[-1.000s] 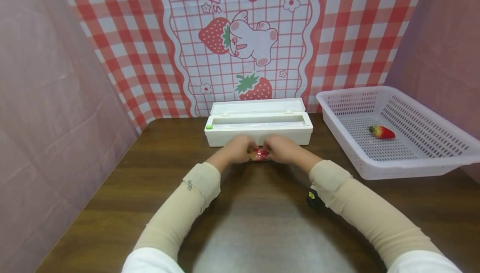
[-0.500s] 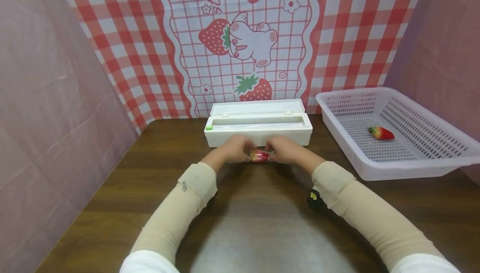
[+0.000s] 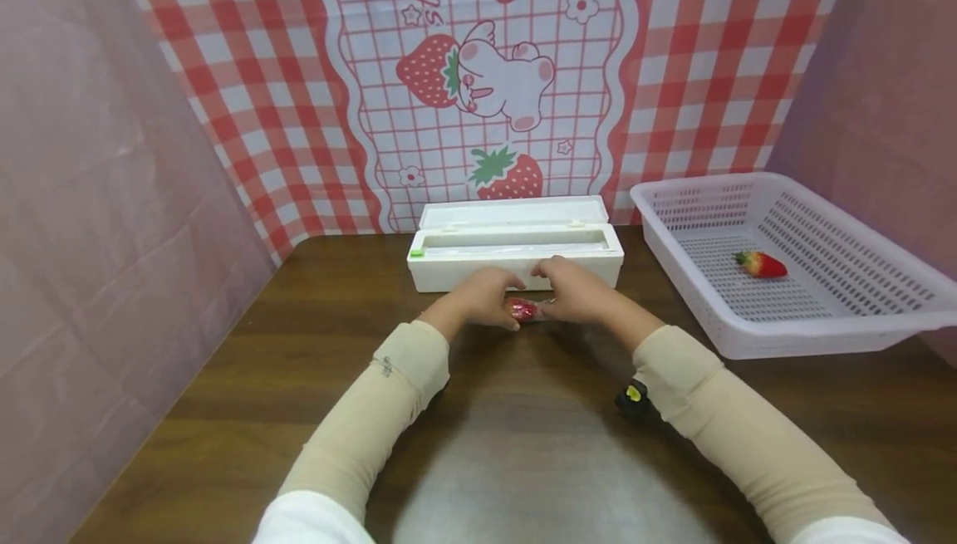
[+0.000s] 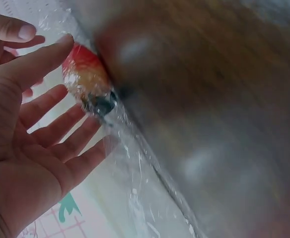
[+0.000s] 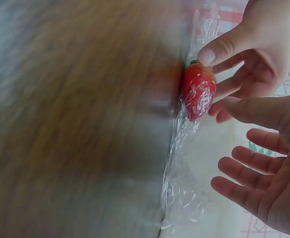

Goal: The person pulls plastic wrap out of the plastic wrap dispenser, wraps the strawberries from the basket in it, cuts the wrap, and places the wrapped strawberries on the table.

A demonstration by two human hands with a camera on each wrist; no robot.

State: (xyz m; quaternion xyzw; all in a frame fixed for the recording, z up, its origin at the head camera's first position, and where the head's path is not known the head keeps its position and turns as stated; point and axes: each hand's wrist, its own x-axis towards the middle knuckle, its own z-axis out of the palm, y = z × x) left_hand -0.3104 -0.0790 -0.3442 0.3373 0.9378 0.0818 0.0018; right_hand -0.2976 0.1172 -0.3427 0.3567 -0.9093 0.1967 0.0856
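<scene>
A strawberry (image 3: 522,309) wrapped in clear plastic film (image 5: 184,191) lies on the table, its twisted film ends stretching out to both sides. Around its left side is my left hand (image 3: 484,296), thumb in front and fingers behind; in the left wrist view these fingers (image 4: 60,124) are spread and fairly straight. My right hand (image 3: 574,291) is just to the right, its thumb near the film and its fingers (image 5: 244,171) apart, gripping nothing. Behind both hands stands a white cling film box (image 3: 516,266) with its lid raised.
To the right, a white perforated plastic basket (image 3: 728,336) holds another strawberry (image 3: 761,264). The brown wooden table (image 3: 523,444) runs up to a red checked strawberry-print cloth (image 3: 284,95) at the back. Pinkish curtains (image 3: 97,195) hang at both sides.
Both hands were pinching the film at the strawberry's two ends; now their fingers have loosened and spread. The left hand has shifted slightly right, and the wrapped strawberry sits slightly further right.
</scene>
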